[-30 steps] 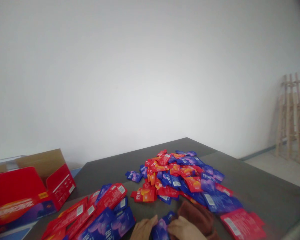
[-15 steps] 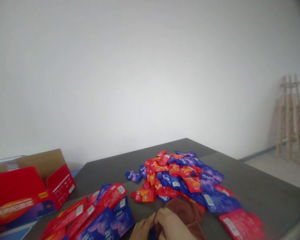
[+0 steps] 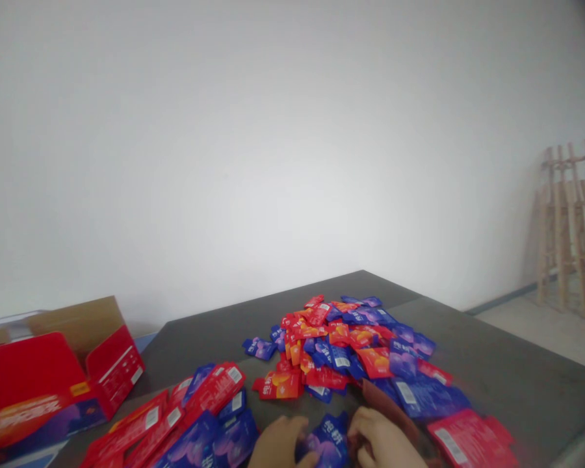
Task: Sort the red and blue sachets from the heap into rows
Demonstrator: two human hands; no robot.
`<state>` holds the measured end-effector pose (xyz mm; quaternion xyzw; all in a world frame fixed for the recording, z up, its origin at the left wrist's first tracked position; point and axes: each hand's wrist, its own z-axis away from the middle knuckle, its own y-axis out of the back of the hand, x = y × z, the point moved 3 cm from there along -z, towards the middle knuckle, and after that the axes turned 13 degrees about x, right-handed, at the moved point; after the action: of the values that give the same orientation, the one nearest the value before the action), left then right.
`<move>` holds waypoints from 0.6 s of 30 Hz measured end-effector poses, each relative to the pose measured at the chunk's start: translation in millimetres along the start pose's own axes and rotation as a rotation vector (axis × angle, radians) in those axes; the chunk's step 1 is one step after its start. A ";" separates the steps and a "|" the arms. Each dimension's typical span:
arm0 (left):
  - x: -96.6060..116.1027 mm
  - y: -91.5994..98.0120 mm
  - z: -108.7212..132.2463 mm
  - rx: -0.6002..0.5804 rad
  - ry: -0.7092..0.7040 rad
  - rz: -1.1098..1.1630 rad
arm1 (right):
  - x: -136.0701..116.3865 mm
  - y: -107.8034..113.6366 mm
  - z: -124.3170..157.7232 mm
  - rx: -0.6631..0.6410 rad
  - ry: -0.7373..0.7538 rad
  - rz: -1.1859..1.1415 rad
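At six o'clock, a blue packet [image 3: 329,441] lies between the left hand [image 3: 279,443] and right hand [image 3: 383,441]. The left grip clamps its nine o'clock edge; whether the right grip, curled at three o'clock, pinches it, I cannot tell. Beyond, toward twelve, packets heap [image 3: 340,335] on the surface [image 3: 492,364].

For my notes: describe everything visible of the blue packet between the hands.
The blue packet looks soft, perhaps plastic film, with white lettering near its top and purple rounded shapes below. Its printed face shows; its bottom reaches the picture's lower edge. The left hand holds its left side, thumb over the front; the right hand is at its right edge, contact unclear.
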<state>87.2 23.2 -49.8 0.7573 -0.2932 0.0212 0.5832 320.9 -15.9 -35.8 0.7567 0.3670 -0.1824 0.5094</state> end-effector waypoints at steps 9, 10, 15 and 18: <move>75.6 -8.4 -68.6 -0.199 0.065 -0.019 | -14.6 5.7 -0.7 -0.032 0.097 -0.153; 70.6 -9.3 -69.8 -0.214 0.082 -0.005 | -13.0 5.1 -0.7 -0.025 0.095 -0.151; 35.4 1.9 -53.7 -0.146 0.216 0.135 | -8.1 7.2 1.0 -0.004 0.046 -0.144; 11.1 7.7 -30.2 0.011 0.358 0.162 | -18.5 12.4 -1.3 0.005 0.041 -0.152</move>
<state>102.1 44.4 -29.4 0.7186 -0.2443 0.2040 0.6184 317.7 -24.3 -15.4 0.7313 0.4333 -0.2061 0.4847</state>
